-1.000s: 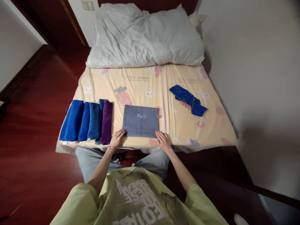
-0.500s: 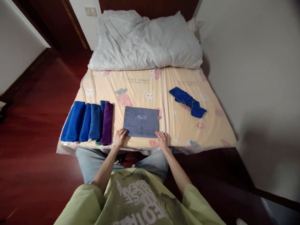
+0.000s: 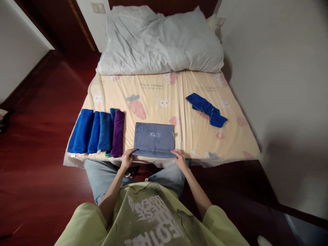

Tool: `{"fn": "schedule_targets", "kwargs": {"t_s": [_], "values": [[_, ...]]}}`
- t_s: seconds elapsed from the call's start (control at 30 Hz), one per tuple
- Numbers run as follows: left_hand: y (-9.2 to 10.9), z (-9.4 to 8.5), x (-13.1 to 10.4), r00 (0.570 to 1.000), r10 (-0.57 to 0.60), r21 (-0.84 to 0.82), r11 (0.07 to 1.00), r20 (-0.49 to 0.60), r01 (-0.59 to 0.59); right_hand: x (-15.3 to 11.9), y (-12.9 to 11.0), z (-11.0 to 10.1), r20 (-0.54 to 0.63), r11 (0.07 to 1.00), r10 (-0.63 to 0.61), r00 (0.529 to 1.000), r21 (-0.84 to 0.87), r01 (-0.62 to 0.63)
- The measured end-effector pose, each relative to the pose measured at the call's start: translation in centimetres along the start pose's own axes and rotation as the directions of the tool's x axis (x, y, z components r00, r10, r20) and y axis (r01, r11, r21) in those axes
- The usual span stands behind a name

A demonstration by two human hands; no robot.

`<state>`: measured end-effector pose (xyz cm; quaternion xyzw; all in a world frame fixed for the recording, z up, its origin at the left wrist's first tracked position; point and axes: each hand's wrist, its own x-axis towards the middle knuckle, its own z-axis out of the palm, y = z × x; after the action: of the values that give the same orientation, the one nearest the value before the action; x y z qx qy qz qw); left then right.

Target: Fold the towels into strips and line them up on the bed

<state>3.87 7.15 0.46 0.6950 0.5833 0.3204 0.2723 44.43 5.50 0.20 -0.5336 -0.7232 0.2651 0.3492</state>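
Note:
A grey towel [image 3: 154, 136] with pale lettering lies as a flat rectangle near the front edge of the bed. Its near edge is raised into a narrow fold running across its width. At the left end of that fold, my left hand [image 3: 127, 158] pinches the corner. My right hand [image 3: 180, 159] grips the opposite corner, fingers on top of the cloth. To the left, several folded blue towels [image 3: 84, 131] lie side by side, with a purple one [image 3: 118, 133] nearest the grey towel.
A crumpled blue cloth with green edging [image 3: 206, 108] lies on the right of the patterned bedsheet [image 3: 153, 102]. White bedding [image 3: 161, 41] is heaped at the head of the bed. A wall [image 3: 276, 102] stands on the right; reddish wooden floor [image 3: 46, 143] shows on the left.
Both hands have drawn the grey towel towards me, and its near edge is now lifted into a narrow fold. The camera view has shifted slightly.

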Motion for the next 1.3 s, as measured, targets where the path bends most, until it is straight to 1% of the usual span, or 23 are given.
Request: {"fn": "schedule_targets", "kwargs": {"t_s": [0.1,0.2,0.27,0.33,0.43,0.53,0.67,0.87,1.03,1.3], "values": [[0.3,-0.1,1.1,0.996,-0.091,-0.038,0.995,-0.015,0.091,1.1,0.7,-0.2,-0.006,0.988,0.13,0.991,0.089,-0.129],[0.4,-0.3,2.0,0.984,-0.173,-0.044,0.984,-0.033,0.172,1.9,1.2,-0.1,-0.019,0.956,0.267,0.964,0.133,-0.262],[0.6,-0.4,2.6,0.978,-0.202,-0.037,0.979,-0.044,0.201,2.6,1.3,0.0,-0.041,0.932,0.342,0.939,0.143,-0.333],[0.8,-0.4,3.4,0.977,-0.205,-0.027,0.979,-0.056,0.204,3.4,1.4,0.3,-0.065,0.915,0.391,0.918,0.136,-0.38],[1.1,-0.3,5.1,0.974,-0.212,-0.004,0.977,-0.084,0.212,4.8,1.6,0.4,-0.11,0.913,0.407,0.907,0.089,-0.398],[1.2,-0.3,6.7,0.964,-0.248,0.045,0.966,-0.098,0.254,6.2,2.1,0.4,-0.143,0.915,0.403,0.904,0.063,-0.397],[1.1,-0.6,7.9,0.946,-0.311,0.081,0.944,-0.093,0.319,7.3,2.7,0.1,-0.102,0.911,0.404,0.909,0.131,-0.391],[1.3,-1.0,7.7,0.93,-0.367,0.095,0.925,-0.03,0.369,7.3,2.8,-0.2,-0.051,0.886,0.428,0.903,0.221,-0.407],[1.5,-1.0,6.9,0.92,-0.391,0.114,0.913,-0.024,0.391,7.1,2.1,-0.7,-0.024,0.877,0.44,0.898,0.227,-0.424],[1.4,-0.8,6.9,0.932,-0.361,0.131,0.924,-0.023,0.36,7.1,1.5,-1.2,0.003,0.874,0.452,0.892,0.201,-0.443]]}}
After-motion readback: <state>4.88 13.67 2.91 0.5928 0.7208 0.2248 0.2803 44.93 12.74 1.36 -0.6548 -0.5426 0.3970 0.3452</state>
